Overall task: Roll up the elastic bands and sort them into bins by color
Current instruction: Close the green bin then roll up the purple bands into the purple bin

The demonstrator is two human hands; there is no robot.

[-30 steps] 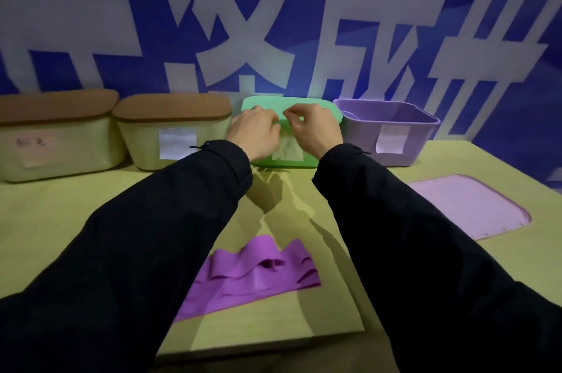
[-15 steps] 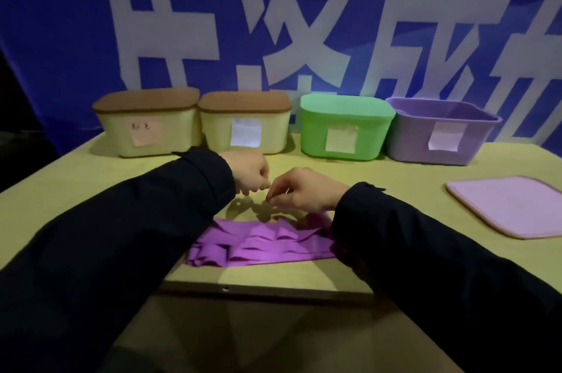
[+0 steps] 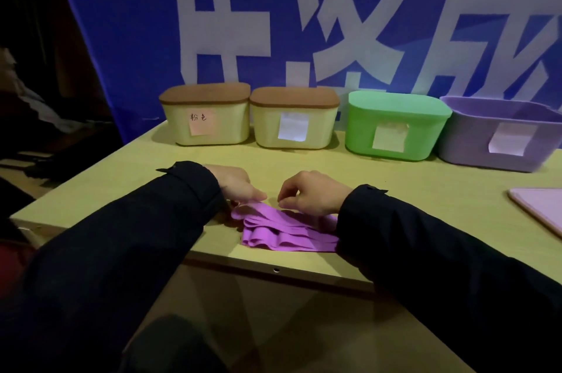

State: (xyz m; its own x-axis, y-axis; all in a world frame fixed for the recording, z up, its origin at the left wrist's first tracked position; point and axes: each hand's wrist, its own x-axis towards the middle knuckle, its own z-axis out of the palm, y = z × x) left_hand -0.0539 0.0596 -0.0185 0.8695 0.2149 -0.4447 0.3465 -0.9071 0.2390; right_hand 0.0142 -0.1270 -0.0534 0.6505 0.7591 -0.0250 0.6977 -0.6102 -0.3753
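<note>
1. A person in dark sleeves leans over a pale yellow-green surface (image 3: pixel 395 190). Both hands are low, near its front edge.
2. A purple elastic band (image 3: pixel 282 229) lies crumpled in loose folds between the hands, not rolled.
3. The left hand (image 3: pixel 234 184) pinches the band's far left corner; its grip is narrow, fingertips closed on the material.
4. The right hand (image 3: pixel 313 193) rests on the band's upper edge with curled fingers. Whether its grip actually holds the band cannot be told.
5. Four bins stand in a row at the back, well apart from the band: a cream bin with a pink note (image 3: pixel 206 120), a second cream bin (image 3: pixel 293 123), a green bin (image 3: pixel 395 126) and a purple bin (image 3: pixel 498 135).
6. The first three bins are lidded; the purple bin is open, and a purple lid (image 3: pixel 541 208) lies apart at the right.
7. Judged from this, only the purple band is left out; it must be rolled, placed in the purple bin, and likely covered.
</note>
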